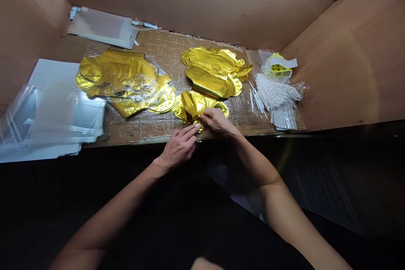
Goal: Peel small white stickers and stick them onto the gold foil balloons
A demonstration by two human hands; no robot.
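A folded gold foil balloon (pixel 193 106) lies at the front edge of the wooden bench (pixel 164 50). My right hand (pixel 217 120) presses down on its near side with the fingers curled onto the foil. My left hand (pixel 179 147) sits just left of it at the bench edge, fingers together and stretched toward the foil, fingertips touching its lower edge. A larger heap of gold foil balloons (pixel 122 80) lies to the left, another stack of gold balloons (pixel 215 71) just behind.
White straws (pixel 272 93) in a clear bag lie at the right with printed sheets (pixel 284 117) and a yellow tape roll (pixel 278 68). Clear plastic bags (pixel 47 114) are piled at the left. Wooden walls enclose the bench; a white board (pixel 103 28) leans at the back.
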